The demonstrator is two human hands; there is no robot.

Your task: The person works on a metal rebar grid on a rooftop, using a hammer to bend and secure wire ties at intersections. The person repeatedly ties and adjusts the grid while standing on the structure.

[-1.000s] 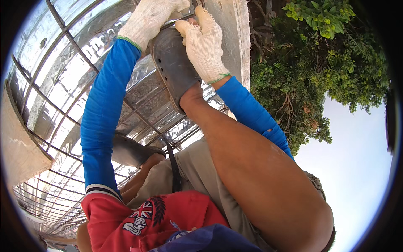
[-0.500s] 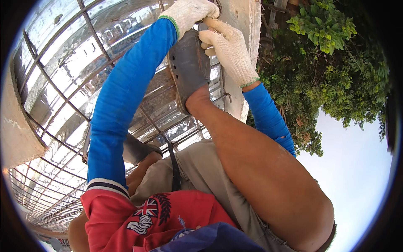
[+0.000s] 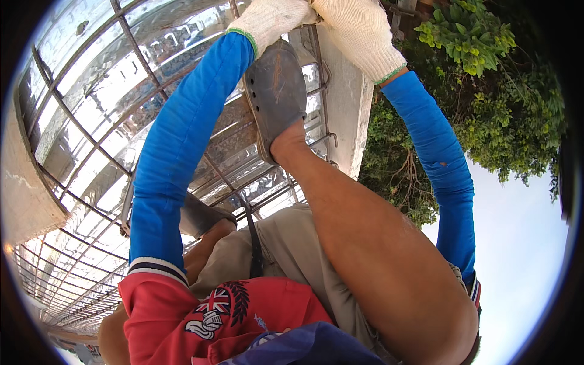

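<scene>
My left hand (image 3: 277,23), in a cream knit glove with a green cuff edge, is at the top of the view above the toe of a grey clog (image 3: 277,91). Its fingers are curled closed; what they hold is hidden. Close beside it, my right hand (image 3: 359,38) wears a matching glove. The upper picture edge cuts off its fingertips, so its grip is unclear. Thin rust-coloured strands (image 3: 277,76) show on the clog's top. Under the clog runs a grid of rusty steel bars (image 3: 131,42), with one bar (image 3: 317,58) passing beside the toe.
A pale concrete beam or board (image 3: 347,103) lies right of the foot, with a hooked bar end (image 3: 332,137) near it. Through the grid, bright surfaces show below. Another pale slab (image 3: 27,182) is at far left. Leafy trees (image 3: 505,115) stand at the right. My other clog (image 3: 204,218) rests lower left.
My right hand has moved up and right from the clog's toe, its arm stretching out further. My left hand has barely shifted. More of the clog's toe and the bar beside it now shows.
</scene>
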